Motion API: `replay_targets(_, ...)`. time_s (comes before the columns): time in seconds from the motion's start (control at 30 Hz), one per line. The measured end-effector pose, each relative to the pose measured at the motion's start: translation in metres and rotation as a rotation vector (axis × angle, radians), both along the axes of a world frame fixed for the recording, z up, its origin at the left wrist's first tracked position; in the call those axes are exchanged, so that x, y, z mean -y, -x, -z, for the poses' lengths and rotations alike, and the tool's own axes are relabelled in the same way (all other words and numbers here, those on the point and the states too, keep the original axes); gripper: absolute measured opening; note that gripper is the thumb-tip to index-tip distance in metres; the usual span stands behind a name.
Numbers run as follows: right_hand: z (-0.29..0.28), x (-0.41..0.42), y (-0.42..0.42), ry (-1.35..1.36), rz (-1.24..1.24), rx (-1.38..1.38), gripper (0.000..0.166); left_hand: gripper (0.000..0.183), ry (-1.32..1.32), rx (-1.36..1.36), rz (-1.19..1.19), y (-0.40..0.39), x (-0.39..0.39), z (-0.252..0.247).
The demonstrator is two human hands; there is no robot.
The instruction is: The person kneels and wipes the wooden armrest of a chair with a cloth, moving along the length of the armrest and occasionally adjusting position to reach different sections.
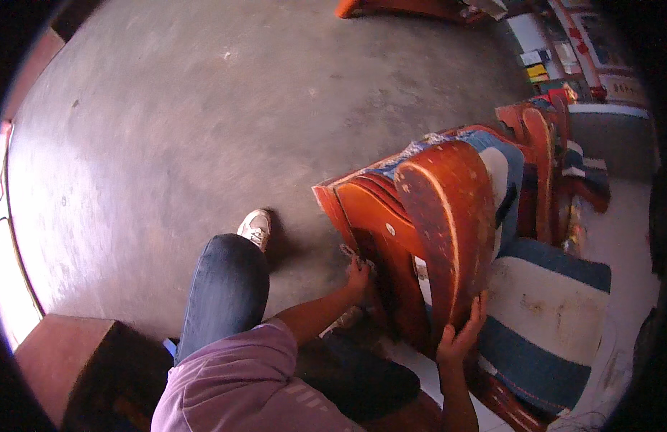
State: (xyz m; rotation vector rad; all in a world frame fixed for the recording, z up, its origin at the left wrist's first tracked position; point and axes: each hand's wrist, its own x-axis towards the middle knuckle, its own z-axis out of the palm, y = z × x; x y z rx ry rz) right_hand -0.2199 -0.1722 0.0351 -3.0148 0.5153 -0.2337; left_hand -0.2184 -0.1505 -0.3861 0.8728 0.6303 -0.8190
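Observation:
A wooden sofa with a broad reddish-brown armrest point(452, 216) stands to the right of my legs. My right hand point(463, 335) rests with spread fingers against the lower end of that armrest. Beside the sofa's wooden side frame point(376, 210), my left hand point(359, 272) is closed on a small bunched, greyish thing point(348, 251), too small to identify. A blue and white striped seat cushion point(544, 308) lies on the seat, with dark stains on its white band. Patterned cloth point(436, 141) hangs over the top of the backrest.
More wooden seating point(538, 129) continues behind the sofa. A reddish block-like thing point(63, 351) stands at lower left, near a bright doorway point(4, 243). Another orange wooden piece point(403, 6) is at the top edge. My shoe point(256, 227) is on the concrete floor point(150, 135).

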Motion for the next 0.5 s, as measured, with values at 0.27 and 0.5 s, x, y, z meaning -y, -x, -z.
replay_targets(0.27, -0.009, -0.006, 0.001, -0.012, 0.012, 0.038, 0.067, 0.053, -0.451, 0.353, 0.178, -0.070, -0.058, -0.086)
replay_targets(0.5, -0.011, -0.006, -0.014, -0.034, -0.049, 0.123, 0.068, 0.082, -0.241, 0.601, -0.027, -0.217, -0.081, -0.048)
